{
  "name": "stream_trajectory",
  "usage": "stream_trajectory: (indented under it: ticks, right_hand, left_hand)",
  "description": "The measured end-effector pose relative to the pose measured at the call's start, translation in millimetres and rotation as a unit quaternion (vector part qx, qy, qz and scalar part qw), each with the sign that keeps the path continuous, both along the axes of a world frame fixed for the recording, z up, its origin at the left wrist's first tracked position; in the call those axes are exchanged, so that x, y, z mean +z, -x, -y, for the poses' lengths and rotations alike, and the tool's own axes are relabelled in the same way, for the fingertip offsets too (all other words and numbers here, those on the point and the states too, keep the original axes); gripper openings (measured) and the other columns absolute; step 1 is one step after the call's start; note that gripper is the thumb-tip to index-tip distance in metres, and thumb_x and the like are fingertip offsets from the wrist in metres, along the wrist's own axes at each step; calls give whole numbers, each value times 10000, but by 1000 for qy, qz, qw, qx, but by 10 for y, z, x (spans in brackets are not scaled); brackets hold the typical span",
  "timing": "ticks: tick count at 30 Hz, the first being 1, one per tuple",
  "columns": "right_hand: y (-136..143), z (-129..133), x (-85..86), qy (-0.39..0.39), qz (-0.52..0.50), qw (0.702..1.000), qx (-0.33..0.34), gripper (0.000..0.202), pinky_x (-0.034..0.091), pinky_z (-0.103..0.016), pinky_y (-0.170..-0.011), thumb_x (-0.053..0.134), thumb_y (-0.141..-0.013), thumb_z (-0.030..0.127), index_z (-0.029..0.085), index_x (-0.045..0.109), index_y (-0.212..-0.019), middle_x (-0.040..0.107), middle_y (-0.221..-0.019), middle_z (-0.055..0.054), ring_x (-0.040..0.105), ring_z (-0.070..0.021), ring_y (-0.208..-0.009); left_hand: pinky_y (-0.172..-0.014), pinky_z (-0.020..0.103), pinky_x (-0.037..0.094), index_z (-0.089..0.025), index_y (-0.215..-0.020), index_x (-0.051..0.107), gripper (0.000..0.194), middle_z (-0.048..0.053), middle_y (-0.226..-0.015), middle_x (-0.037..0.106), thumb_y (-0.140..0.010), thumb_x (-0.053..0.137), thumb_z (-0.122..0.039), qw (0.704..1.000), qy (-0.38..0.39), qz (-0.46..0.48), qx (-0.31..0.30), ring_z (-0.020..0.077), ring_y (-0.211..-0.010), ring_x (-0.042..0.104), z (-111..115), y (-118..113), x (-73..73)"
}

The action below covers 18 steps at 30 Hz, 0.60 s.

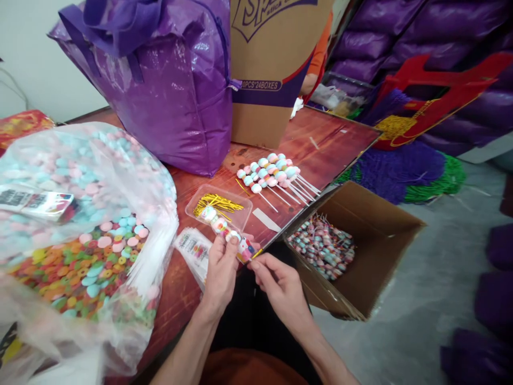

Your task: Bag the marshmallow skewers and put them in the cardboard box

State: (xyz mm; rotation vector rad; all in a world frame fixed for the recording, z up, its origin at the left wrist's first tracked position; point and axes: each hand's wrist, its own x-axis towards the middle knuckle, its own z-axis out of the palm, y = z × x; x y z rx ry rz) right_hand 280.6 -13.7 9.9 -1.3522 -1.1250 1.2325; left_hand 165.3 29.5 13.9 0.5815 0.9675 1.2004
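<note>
My left hand (222, 270) is closed around a candy skewer (222, 224) in a clear printed bag, tilted up and to the left. At the bag's lower end my right hand (276, 280) pinches a gold twist tie (256, 254); the exact grip of its fingertips is hard to make out. Just beyond my hands lies a clear plastic tray (244, 206) holding gold twist ties (218, 203). Flat printed bags (194, 248) lie left of my left hand. Farther off, several unwrapped marshmallow skewers (270, 171) with white sticks rest side by side on the table (176, 192).
On the left a large clear bag (160, 187) holds loose pastel sweets, fruit-coloured rings and white sticks. A purple bag (168, 96) and a tall carton (260, 117) stand behind. Right of the table, an open cardboard box (385, 251) contains wrapped skewers (320, 246). Part of another person's orange sleeve (320, 48) shows.
</note>
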Motion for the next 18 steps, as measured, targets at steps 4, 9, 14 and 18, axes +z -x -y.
stream_trajectory:
  ticks: [4,9,14,18]
  right_hand:
    - [189,-15,-25,61,-101,993,8,343,255,-207,-447,625,-886,472,179,576,-716,423,-590,49,328,-80,-502]
    - [386,-64,38,78,-151,985,38,305,256,-200,-444,612,-899,477,183,592,-818,446,-619,53,315,-71,-494]
    - [602,-151,100,22,-118,990,80,227,371,-218,-547,616,-916,414,188,623,-896,526,-698,29,437,-97,-588]
    - [712,-228,170,61,-173,979,92,465,293,-222,-481,516,-961,465,189,458,-592,401,-495,63,321,-73,-465]
  left_hand:
    - [-745,288,558,-170,-1004,663,326,82,-990,735,-843,707,-449,1000,-7,-8,2,183,-840,714,32,109,-41]
    - [-784,293,549,-183,-1014,687,266,69,-991,747,-864,695,-402,999,-12,-11,40,184,-873,707,109,258,-44]
    - [-876,319,520,-186,-1050,729,262,89,-1031,751,-861,701,-366,998,-16,-9,52,209,-966,684,169,424,26]
    - [-825,328,526,-209,-1083,723,287,88,-954,740,-832,732,-348,999,-26,42,5,209,-894,672,210,608,113]
